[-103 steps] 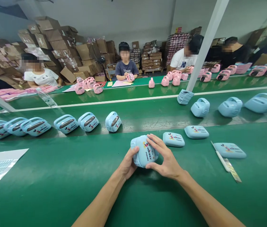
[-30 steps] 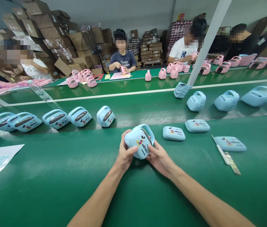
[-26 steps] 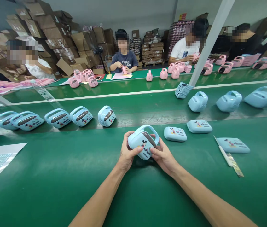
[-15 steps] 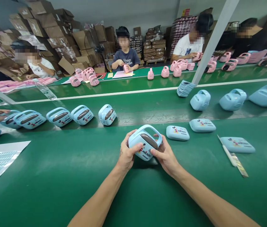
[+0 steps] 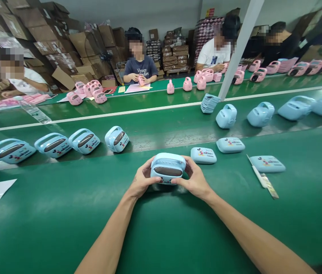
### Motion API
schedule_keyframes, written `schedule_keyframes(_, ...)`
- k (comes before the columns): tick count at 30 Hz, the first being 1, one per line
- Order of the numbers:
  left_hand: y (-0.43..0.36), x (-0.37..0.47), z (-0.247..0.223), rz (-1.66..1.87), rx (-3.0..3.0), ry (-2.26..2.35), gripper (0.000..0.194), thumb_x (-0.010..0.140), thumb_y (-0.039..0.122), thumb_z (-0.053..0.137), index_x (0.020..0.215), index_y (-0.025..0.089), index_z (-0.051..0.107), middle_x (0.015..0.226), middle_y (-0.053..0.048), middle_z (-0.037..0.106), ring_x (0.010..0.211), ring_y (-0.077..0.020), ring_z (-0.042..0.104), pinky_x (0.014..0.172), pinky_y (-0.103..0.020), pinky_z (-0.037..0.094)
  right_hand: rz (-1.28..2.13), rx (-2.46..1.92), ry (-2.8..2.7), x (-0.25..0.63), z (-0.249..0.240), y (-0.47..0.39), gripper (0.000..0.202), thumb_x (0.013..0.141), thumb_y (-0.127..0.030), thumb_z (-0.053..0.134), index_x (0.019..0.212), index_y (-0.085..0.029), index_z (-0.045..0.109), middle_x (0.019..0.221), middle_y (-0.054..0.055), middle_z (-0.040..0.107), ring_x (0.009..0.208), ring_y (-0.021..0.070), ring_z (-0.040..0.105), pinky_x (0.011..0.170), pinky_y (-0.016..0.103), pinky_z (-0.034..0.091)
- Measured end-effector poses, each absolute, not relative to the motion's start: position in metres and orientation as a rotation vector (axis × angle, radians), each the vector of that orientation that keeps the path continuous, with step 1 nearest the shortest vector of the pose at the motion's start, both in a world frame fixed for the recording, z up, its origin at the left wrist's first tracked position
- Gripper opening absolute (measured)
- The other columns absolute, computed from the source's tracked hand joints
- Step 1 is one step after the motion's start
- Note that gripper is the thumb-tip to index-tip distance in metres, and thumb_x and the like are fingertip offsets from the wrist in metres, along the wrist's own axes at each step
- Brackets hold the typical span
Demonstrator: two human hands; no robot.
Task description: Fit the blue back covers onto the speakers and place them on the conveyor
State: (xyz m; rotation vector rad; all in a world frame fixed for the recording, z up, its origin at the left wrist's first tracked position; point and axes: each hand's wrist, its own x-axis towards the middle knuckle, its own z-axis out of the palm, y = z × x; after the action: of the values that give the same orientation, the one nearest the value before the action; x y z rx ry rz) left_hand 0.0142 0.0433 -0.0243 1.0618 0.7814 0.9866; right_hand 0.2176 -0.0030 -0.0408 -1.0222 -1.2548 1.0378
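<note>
"Blue handled case [image 5: 167, 164]: where do you have it, and how are your hands set?"

"You have it in front of you, between your left hand [image 5: 143, 179] and right hand [image 5: 196, 180]. Both grip its sides, thumbs low on the printed front. The handle [image 5: 168, 156] is uppermost and the dark window [image 5: 166, 171] faces you. Whether its base touches the desk [image 5: 161, 236] cannot be told."

"Which step are you judged to be on?"

"You appear to be pressing or checking the front; the view does not settle which. Three loose printed covers [image 5: 203, 156] lie beyond and right of your right hand, the nearest close to it. A white-handled tool [image 5: 259, 177] lies farther right, just beside the rightmost cover. Windowed cases [image 5: 117, 139] stand beyond and left of your left hand."

"What does your next move call for?"

"Judged from this hold, even thumb pressure with both sides supported. Examine the front's edge, leave the window untouched, and loosen neither hand until the desk bears the case."
</note>
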Motion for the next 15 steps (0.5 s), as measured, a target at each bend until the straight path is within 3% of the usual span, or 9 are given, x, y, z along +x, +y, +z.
schedule_keyframes(15,0.005,0.041,0.009,1.196,1.342,1.154,0.065,0.054,0.025,0.095,0.116,0.028,0.075,0.113,-0.003,0.067,0.109,-0.0272,0.061,0.096,-0.034,0.048,1.516,-0.766,-1.071,0.223,-0.056,-0.001,0.083,0.063,-0.051,0.091,0.133,-0.028,0.052,0.133,0.011,0.068,0.125,0.0332,0.065,0.107,0.053,0.052)
